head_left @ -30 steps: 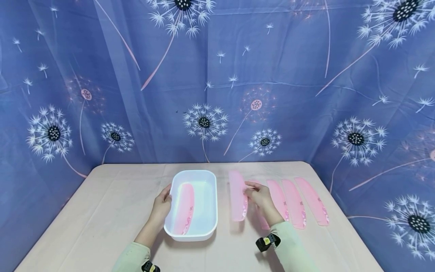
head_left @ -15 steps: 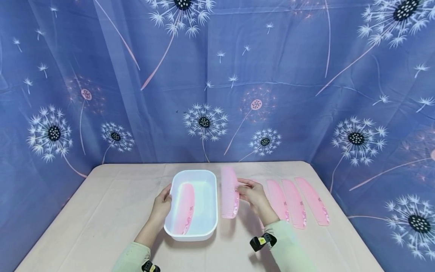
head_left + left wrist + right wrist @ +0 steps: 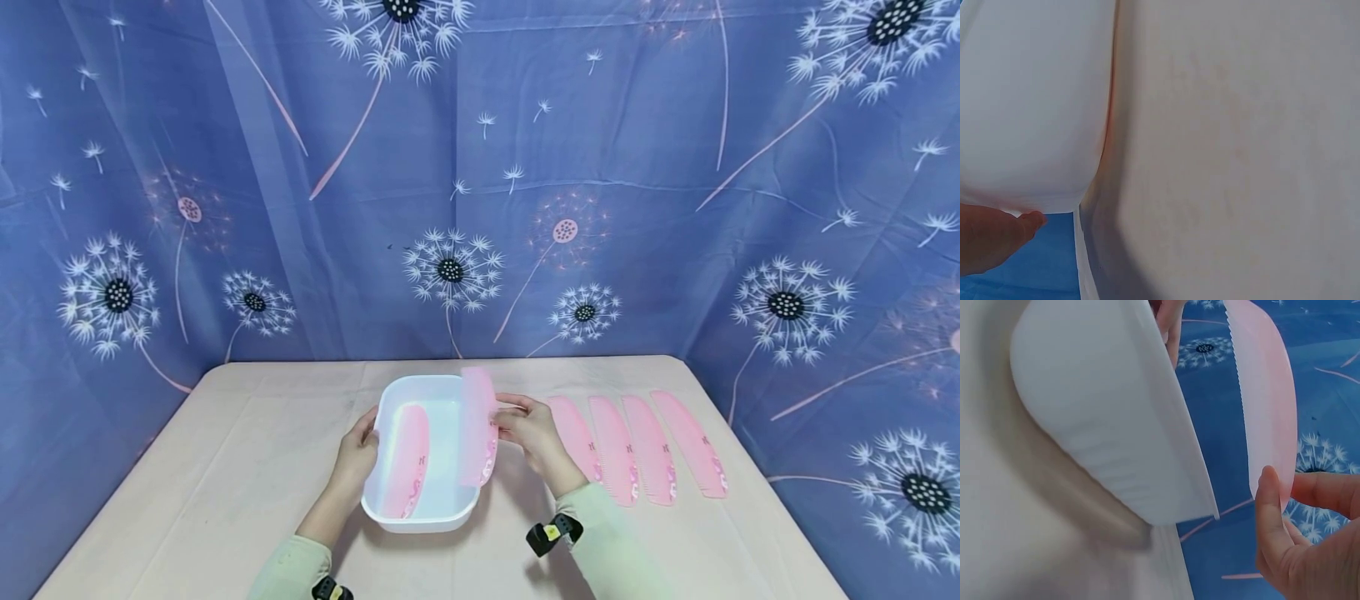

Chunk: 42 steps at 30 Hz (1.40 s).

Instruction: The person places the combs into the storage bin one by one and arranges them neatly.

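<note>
A white plastic basin [image 3: 442,500] stands on the table with one pink comb [image 3: 408,458] lying inside, near its left wall. My left hand [image 3: 357,454] holds the basin's left side at the rim; in the left wrist view the thumb [image 3: 1025,226] lies against the basin's edge. Between thumb and fingers, my right hand [image 3: 534,433] pinches a second pink comb [image 3: 474,429] by its decorated spine. This comb is raised over the basin's right rim, its toothed side facing left. In the right wrist view the held comb [image 3: 1266,394] is apart from the basin wall.
Several more pink combs [image 3: 617,450] lie side by side on the cloth-covered table [image 3: 225,500], right of my right hand. A blue curtain with dandelion prints [image 3: 510,167] hangs behind the table and along both sides.
My right hand has carried its comb leftward from beside the row of combs to over the basin's right edge. The left hand and the basin have stayed in place.
</note>
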Tool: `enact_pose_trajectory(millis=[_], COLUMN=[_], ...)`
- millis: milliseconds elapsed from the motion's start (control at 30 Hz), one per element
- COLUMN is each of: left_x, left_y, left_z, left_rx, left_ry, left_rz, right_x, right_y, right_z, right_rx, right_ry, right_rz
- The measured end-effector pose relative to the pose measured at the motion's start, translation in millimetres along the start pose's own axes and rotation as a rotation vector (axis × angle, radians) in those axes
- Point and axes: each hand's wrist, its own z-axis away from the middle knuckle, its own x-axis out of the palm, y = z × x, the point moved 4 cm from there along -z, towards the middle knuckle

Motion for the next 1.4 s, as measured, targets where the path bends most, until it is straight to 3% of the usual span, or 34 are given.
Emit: enact_pose_trajectory(millis=[600,1400], left_x=[-0.5,-1.0], left_y=[1.9,0.2], left_z=[1.6,0.9], left_rx=[0.008,0.008], left_ry=[-0.010,-0.013], left_rz=[0.008,0.026], right_x=[38,81], right_y=[2,23], right_z=[-6,-5], right_rx=[-0.021,-0.014], right_ry=[-0.038,-0.052], right_rz=[0.012,0.078])
